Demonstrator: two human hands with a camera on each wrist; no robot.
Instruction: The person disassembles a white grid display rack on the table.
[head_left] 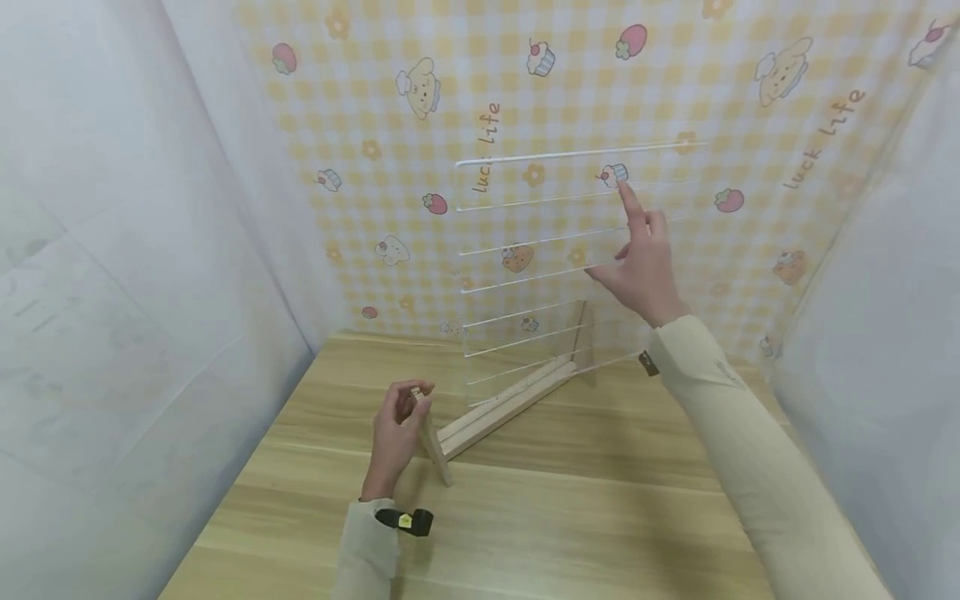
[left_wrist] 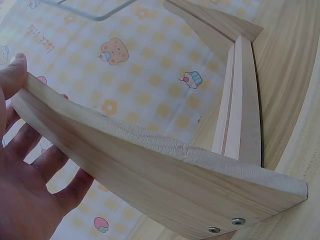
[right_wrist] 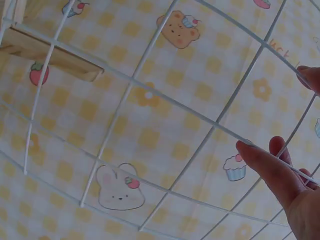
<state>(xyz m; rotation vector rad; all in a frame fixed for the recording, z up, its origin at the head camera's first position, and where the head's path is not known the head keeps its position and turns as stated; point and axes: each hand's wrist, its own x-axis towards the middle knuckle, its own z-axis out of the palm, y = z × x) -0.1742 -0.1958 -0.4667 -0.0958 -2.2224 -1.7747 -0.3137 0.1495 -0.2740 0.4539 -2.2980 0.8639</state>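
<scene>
A wooden stand (head_left: 504,414) lies on the table, made of a grooved rail between two end boards. My left hand (head_left: 396,437) grips the near end board (left_wrist: 140,155) by its upper end, thumb on one side and fingers on the other. With my right hand (head_left: 647,271) I hold a white wire grid (right_wrist: 216,123) near its right side, thumb and fingers on its wires, index finger stretched along it. The grid stands upright behind and over the rail; in the left wrist view a rounded grid corner hangs apart from the rail.
The wooden tabletop (head_left: 570,517) extends around the stand. A yellow checked cloth (head_left: 525,100) with cartoon prints hangs behind it, and white walls (head_left: 150,275) close in the sides. Two bolt heads (left_wrist: 238,221) show on the near end board.
</scene>
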